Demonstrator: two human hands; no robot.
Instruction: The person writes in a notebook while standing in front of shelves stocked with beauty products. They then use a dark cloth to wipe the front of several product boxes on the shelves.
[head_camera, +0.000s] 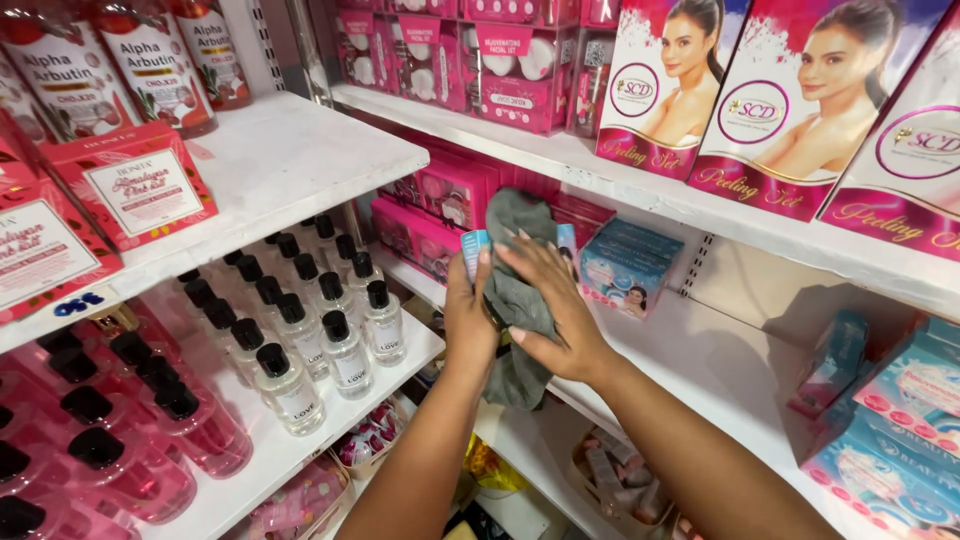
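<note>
Centre of the frame: left hand (470, 320) raised upright, grip closed around a small light-blue box (474, 246) whose top edge peeks above the fingertips. Right hand (545, 305) laid across from the right, fingers spread and pressing a grey cloth (518, 290) against that box; grip there closed on the cloth, which bunches above the hands and hangs below them. Just behind, centre right, a teal box (628, 262) standing on a white shelf (700, 360). Lower left: rows of clear bottles with black caps (330, 335) on another white shelf (290, 450), with pink bottles (150, 440) further left. Upper left: red boxes (135, 185) on an upper shelf (290, 150). Upper right: tall pink-and-white cartons (790, 100) lined along a shelf. Lower right edge: more teal and pink packets (890, 430), well apart from the hands.
</note>
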